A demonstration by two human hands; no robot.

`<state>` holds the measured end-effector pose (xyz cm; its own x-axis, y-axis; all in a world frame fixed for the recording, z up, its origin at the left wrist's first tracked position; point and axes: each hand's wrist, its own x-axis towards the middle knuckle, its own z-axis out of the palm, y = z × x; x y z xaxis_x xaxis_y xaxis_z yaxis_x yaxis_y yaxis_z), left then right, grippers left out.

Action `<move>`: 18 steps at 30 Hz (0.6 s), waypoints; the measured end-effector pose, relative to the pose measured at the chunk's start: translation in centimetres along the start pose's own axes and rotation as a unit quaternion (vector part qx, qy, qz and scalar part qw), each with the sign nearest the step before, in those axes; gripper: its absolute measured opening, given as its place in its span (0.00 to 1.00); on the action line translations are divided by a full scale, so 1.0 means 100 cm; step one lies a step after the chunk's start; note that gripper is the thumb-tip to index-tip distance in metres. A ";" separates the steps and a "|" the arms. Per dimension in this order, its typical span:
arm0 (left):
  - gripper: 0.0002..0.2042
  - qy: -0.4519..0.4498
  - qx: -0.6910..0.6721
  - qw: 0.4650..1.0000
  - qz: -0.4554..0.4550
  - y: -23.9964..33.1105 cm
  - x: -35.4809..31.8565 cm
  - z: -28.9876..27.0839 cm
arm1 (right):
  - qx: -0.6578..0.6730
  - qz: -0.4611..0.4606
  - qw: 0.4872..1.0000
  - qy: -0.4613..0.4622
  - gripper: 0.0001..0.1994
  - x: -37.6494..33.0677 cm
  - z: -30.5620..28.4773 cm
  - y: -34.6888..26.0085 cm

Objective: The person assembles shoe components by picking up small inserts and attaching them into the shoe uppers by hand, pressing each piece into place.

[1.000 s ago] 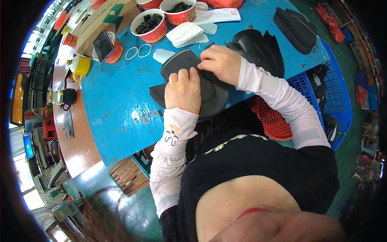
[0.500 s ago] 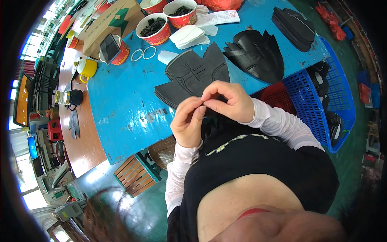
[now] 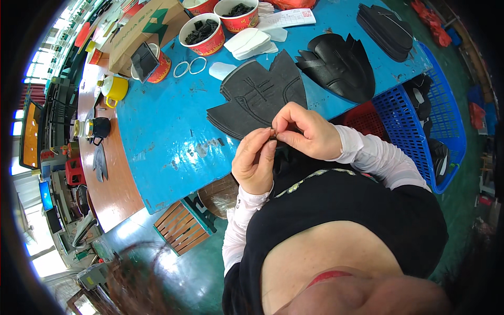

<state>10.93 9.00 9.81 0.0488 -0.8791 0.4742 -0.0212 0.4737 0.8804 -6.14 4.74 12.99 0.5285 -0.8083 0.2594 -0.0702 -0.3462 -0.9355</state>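
Over my remote feed I see a workshop — stacked black cut pieces (image 3: 257,94) and red tubs (image 3: 211,47) of dark scraps (image 3: 200,32) on a scuffed blue worktable (image 3: 163,139), a blue mesh crate (image 3: 391,116) alongside.

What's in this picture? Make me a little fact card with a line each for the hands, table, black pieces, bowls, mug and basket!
Left hand: fingertips up against the right hand's
Right hand: thumb and finger bent toward the left hand's; anything between is too small to tell
Table: blue top, scuffed
Nearest black pieces: flat stack, just beyond the hands
Shiny black pieces: right of that stack
Red bowls: two hold black bits
Mug: yellow, at left
Basket: blue, at right
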 end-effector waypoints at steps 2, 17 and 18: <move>0.16 0.020 -0.019 0.999 0.018 0.007 0.006 0.002 | -0.044 -0.047 0.998 0.008 0.09 0.002 0.003 0.001; 0.10 -0.061 0.393 0.912 0.103 -0.008 0.042 -0.042 | -0.400 -0.226 0.888 -0.022 0.08 0.094 -0.032 0.040; 0.10 -0.068 0.384 0.916 0.089 -0.008 0.042 -0.042 | -0.423 -0.213 0.880 -0.039 0.09 0.095 -0.031 0.042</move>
<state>15.33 5.14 11.03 -0.1471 -0.8145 0.5612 -0.7162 0.4790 0.5075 -4.02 -5.89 12.27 0.7137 -0.4952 0.4954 -0.4386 -0.8674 -0.2351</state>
